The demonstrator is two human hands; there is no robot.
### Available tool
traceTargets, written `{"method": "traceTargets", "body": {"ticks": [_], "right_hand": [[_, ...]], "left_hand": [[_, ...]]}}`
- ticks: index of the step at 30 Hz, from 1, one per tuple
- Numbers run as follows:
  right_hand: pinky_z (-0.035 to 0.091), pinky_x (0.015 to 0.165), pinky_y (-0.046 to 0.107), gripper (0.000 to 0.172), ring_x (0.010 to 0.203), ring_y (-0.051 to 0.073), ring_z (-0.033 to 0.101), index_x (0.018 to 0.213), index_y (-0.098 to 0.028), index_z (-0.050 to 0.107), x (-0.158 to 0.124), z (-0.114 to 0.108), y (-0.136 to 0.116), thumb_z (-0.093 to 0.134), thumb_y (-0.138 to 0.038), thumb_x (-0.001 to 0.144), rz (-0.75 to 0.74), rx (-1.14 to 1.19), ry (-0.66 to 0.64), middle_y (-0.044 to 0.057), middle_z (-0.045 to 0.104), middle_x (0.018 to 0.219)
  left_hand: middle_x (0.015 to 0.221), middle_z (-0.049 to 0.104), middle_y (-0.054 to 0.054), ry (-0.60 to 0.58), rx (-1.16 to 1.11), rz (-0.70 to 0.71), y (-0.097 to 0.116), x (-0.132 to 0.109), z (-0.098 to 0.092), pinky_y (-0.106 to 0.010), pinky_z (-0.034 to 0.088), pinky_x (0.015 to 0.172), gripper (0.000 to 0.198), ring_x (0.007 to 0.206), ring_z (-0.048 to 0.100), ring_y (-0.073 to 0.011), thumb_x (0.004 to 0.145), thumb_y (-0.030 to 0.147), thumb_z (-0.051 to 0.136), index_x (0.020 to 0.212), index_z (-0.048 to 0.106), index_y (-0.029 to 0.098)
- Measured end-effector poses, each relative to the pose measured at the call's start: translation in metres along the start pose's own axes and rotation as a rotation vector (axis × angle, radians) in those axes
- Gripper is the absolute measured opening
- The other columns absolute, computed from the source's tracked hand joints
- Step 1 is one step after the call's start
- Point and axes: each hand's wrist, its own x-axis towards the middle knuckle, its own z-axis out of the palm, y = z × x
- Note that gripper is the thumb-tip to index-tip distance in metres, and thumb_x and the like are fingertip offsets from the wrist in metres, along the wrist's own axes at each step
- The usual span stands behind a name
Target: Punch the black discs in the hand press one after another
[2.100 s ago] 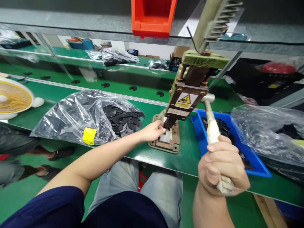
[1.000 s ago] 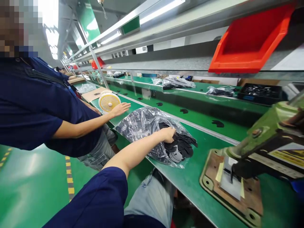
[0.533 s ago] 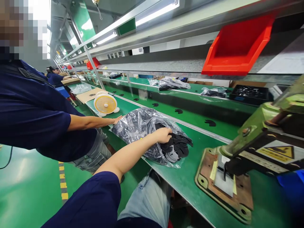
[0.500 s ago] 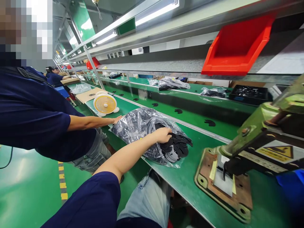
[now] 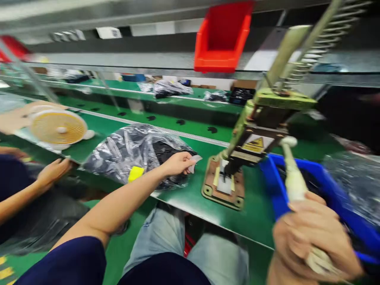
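Observation:
My left hand (image 5: 178, 163) pinches a thin flat piece (image 5: 195, 161), lifted just off the open mouth of a clear plastic bag of black flat parts (image 5: 133, 154). It sits left of the hand press (image 5: 258, 130), whose base plate (image 5: 222, 185) stands on the green bench. My right hand (image 5: 311, 233) is wrapped round the press's pale lever handle (image 5: 292, 178) at the lower right. The picture is blurred by motion.
A blue tray of black parts (image 5: 276, 186) lies right of the press. A yellow desk fan (image 5: 58, 127) stands at the left. Another person's hand (image 5: 53, 171) rests on the bench edge. A red bin (image 5: 222, 37) hangs on the shelf above. Black parts lie on the conveyor (image 5: 178, 126).
The view has swung right, back onto the press. My left hand has come out of the bag with a piece and moved toward the press. My right hand is in view again on the lever.

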Motion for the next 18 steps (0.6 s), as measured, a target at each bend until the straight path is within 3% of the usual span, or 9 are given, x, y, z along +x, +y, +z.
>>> {"method": "traceTargets", "body": {"ticks": [2, 9, 13, 18], "right_hand": [[0.056, 0.096, 0.051, 0.041, 0.067, 0.017, 0.066, 0.056, -0.023, 0.055, 0.004, -0.015, -0.009, 0.081, -0.042, 0.081, -0.135, -0.103, -0.092, -0.005, 0.06, 0.058], [0.054, 0.1, 0.055, 0.026, 0.074, 0.017, 0.067, 0.063, -0.024, 0.054, 0.008, -0.011, -0.016, 0.07, -0.029, 0.084, -0.153, -0.151, -0.187, -0.005, 0.061, 0.063], [0.053, 0.1, 0.057, 0.024, 0.074, 0.017, 0.066, 0.064, -0.024, 0.055, 0.006, -0.014, -0.014, 0.069, -0.028, 0.084, -0.158, -0.122, -0.181, -0.004, 0.061, 0.063], [0.054, 0.101, 0.058, 0.025, 0.075, 0.017, 0.066, 0.064, -0.023, 0.055, 0.006, -0.017, -0.015, 0.069, -0.028, 0.084, -0.139, -0.146, -0.188, -0.005, 0.062, 0.065]], "left_hand": [[0.068, 0.071, 0.0, -0.078, -0.087, -0.026, 0.001, 0.001, 0.021, -0.02, 0.049, 0.051, 0.034, 0.051, 0.063, -0.0096, 0.092, 0.045, 0.075, 0.09, 0.057, 0.017], [0.062, 0.068, 0.001, -0.125, -0.172, -0.152, 0.002, 0.021, 0.078, -0.02, 0.056, 0.052, 0.03, 0.054, 0.071, -0.0129, 0.093, 0.034, 0.078, 0.088, 0.054, 0.016], [0.061, 0.067, 0.001, -0.124, -0.182, -0.179, -0.001, 0.033, 0.094, -0.021, 0.057, 0.052, 0.026, 0.054, 0.071, -0.0129, 0.096, 0.03, 0.075, 0.089, 0.053, 0.016], [0.064, 0.07, 0.0, -0.111, -0.147, -0.156, -0.006, 0.045, 0.098, -0.02, 0.056, 0.051, 0.03, 0.052, 0.071, -0.0127, 0.094, 0.037, 0.077, 0.09, 0.055, 0.017]]}}
